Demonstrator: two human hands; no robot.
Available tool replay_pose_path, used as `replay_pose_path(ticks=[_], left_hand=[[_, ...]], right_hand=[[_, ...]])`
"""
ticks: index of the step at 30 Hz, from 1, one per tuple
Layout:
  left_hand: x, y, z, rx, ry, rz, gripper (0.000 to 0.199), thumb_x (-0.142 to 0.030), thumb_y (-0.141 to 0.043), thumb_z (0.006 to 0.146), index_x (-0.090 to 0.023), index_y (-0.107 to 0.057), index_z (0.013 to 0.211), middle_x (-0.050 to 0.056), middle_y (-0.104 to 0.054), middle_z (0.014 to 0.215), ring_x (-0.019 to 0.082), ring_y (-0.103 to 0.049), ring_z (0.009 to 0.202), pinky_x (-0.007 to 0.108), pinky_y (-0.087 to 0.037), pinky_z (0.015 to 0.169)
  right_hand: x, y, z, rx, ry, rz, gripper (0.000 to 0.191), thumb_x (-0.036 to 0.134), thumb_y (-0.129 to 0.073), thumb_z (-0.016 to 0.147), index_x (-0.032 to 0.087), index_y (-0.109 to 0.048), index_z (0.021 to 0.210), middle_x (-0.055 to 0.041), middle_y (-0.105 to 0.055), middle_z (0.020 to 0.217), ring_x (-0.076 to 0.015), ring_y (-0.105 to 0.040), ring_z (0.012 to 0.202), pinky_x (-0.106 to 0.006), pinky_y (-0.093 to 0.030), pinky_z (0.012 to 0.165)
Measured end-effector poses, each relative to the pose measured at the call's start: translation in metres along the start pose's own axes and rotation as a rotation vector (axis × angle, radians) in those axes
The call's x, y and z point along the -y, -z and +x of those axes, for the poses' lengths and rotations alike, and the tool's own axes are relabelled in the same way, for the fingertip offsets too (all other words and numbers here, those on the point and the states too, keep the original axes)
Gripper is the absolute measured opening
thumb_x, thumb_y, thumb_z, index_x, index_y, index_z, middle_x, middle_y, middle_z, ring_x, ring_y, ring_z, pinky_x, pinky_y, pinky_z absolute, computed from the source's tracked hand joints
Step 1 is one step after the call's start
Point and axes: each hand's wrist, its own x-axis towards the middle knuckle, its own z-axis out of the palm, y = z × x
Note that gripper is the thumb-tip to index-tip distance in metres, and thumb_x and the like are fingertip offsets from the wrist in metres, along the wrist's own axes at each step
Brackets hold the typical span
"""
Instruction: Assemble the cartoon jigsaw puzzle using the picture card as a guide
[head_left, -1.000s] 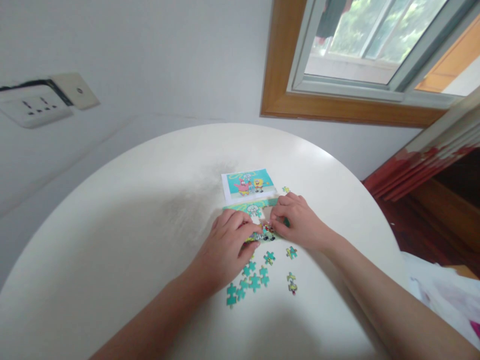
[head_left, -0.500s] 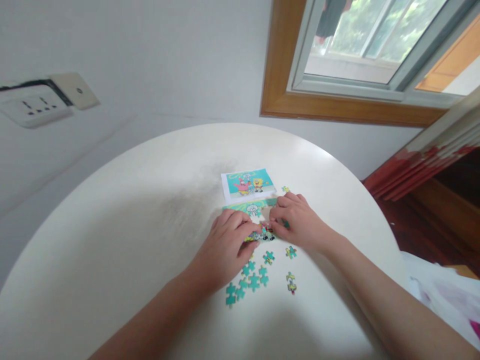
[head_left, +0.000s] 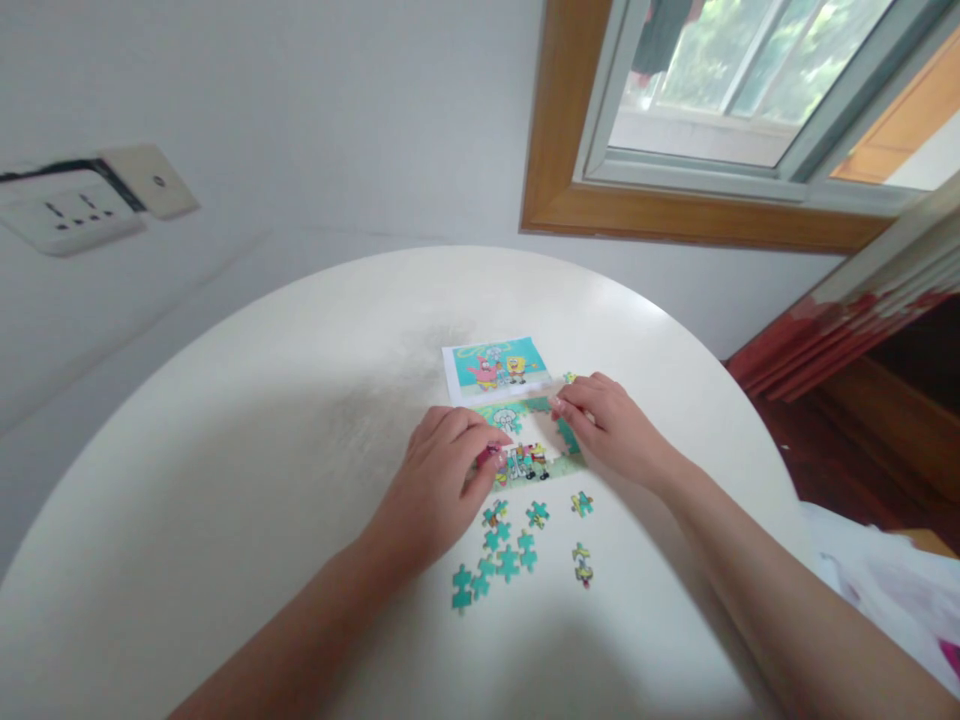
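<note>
A partly assembled cartoon jigsaw puzzle (head_left: 536, 462) lies on the table, with a white gap inside its picture. My left hand (head_left: 442, 480) covers its left side. The thumb and index finger are bent around a pink part of the puzzle, pressing on it, and the other fingers are curled. Over the upper right of the puzzle is my right hand (head_left: 615, 425), thumb and index finger pinched together at the gap's edge. Whatever they hold, if anything, is hidden. Just beyond the puzzle lies a printed reference picture (head_left: 499, 367) with the same cartoon figures.
Several loose teal puzzle pieces (head_left: 508, 563) lie on the near side of the puzzle. More pieces (head_left: 583, 565) are at the right, and one piece (head_left: 570, 378) sits beyond my right hand. The round white table (head_left: 300, 600) stands against a wall with a socket (head_left: 75, 210).
My right hand has moved up and right from the puzzle's middle, uncovering the gap and a yellow figure. My left hand has shifted slightly left, exposing a loose piece below it.
</note>
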Motion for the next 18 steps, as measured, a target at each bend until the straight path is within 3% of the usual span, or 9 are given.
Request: replay_pose_path(ticks=[4,10,18], left_hand=[[0.0030,-0.0012,0.0005,-0.012,0.018,0.039,0.016,-0.019,-0.053,0.091,-0.019,-0.066,0.100,0.006,-0.059,0.098,0.023,-0.048,0.098,0.040,-0.041,0.090],[0.0028,-0.0045,-0.0005,0.034,0.003,0.052,0.018,-0.017,-0.053,0.090,-0.019,-0.067,0.101,0.007,-0.059,0.099,0.023,-0.048,0.098,0.041,-0.042,0.089],[-0.0002,-0.0023,-0.0010,0.044,-0.007,0.047,0.019,-0.016,-0.052,0.091,-0.019,-0.067,0.101,0.007,-0.057,0.100,0.023,-0.047,0.099,0.041,-0.042,0.089]], right_hand=[[-0.0031,0.0035,-0.0010,0.041,0.013,0.035,0.020,0.017,-0.051,0.088,0.021,-0.070,0.087,-0.0039,-0.063,0.080,-0.0183,-0.051,0.082,-0.031,-0.035,0.078],[0.0004,0.0064,-0.0039,0.141,0.066,0.044,0.020,0.014,-0.057,0.082,0.024,-0.074,0.086,-0.0034,-0.063,0.081,-0.0182,-0.052,0.084,-0.033,-0.037,0.083],[0.0011,0.0033,-0.0050,0.182,0.091,0.033,0.016,0.025,-0.064,0.083,0.025,-0.073,0.096,-0.0033,-0.063,0.085,-0.0180,-0.053,0.085,-0.034,-0.038,0.082]])
